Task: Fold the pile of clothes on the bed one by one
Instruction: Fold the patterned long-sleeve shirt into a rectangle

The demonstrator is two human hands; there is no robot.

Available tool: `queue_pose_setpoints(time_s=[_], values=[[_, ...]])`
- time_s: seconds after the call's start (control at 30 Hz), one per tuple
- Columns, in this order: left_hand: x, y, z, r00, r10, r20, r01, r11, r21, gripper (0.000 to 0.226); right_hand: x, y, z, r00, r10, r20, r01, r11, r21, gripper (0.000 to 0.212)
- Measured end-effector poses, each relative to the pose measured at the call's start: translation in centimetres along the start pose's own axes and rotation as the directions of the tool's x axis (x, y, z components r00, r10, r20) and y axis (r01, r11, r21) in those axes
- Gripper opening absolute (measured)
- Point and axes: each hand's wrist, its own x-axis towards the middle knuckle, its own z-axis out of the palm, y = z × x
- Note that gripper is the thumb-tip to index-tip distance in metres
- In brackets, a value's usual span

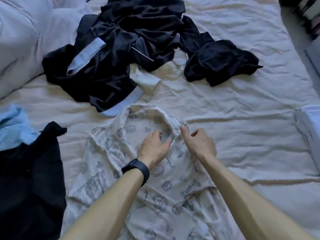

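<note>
1. While the printed shirt (155, 187) lies spread on the bed (242, 101) directly before the person, its collar (166, 115) pointing away, both hands work at the neck opening.
2. Left hand (153, 148), wrist bearing a dark watch (136, 168): fingers and thumb are curled onto the cloth just inside the collar, apparently gripping a fold.
3. Right hand (200, 144): thumb and forefinger pinch the collar's right edge, with the other fingers tucked in.
4. Step in hand, as judged: squaring the collar and front before the first fold. To do it well, draw the collar edges apart until taut and align the two front panels. Then smooth the creases outward toward the sleeves and hem. The cloth on the shirt's left side looks rumpled and wants flattening first.
5. Pile of dark clothes (129, 40): unfolded, beyond the shirt, well apart from the hands. A black garment (29, 179) and a light blue garment (12, 125) lie at the left.
</note>
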Motion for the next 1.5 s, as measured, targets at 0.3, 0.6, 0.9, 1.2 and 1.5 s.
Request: queue_pose_setpoints(time_s=[0.3, 0.6, 0.9, 1.2, 1.5], values=[[5.8, 2.3, 2.7, 0.984, -0.145, -0.100, 0.147, 0.989, 0.006, 0.024, 7.9, -0.4, -3.1, 0.987, -0.071, 0.147, 0.087, 0.991, -0.104, 0.066], [4.7, 3.4, 3.0, 0.972, -0.226, -0.071, 0.205, 0.953, -0.223, 0.024, 7.3, 3.9, -2.5, 0.973, -0.082, 0.214, 0.021, 0.962, 0.272, 0.050], [4.5, 4.0, 3.5, 0.981, -0.177, -0.081, 0.172, 0.983, -0.063, 0.030, 8.2, 1.9, -3.6, 0.958, -0.110, 0.266, 0.113, 0.994, 0.007, 0.033], [3.5, 4.9, 5.2, 0.887, 0.095, -0.452, -0.001, 0.979, 0.205, 0.053, 9.5, 3.8, -5.1, 0.977, -0.101, 0.186, 0.070, 0.984, 0.164, 0.047], [7.0, 12.1, 5.6, 0.987, 0.116, 0.112, -0.160, 0.798, 0.581, 0.045, -3.9, 13.8, -3.6, 0.781, 0.248, 0.574, -0.485, 0.819, 0.306, 0.069]])
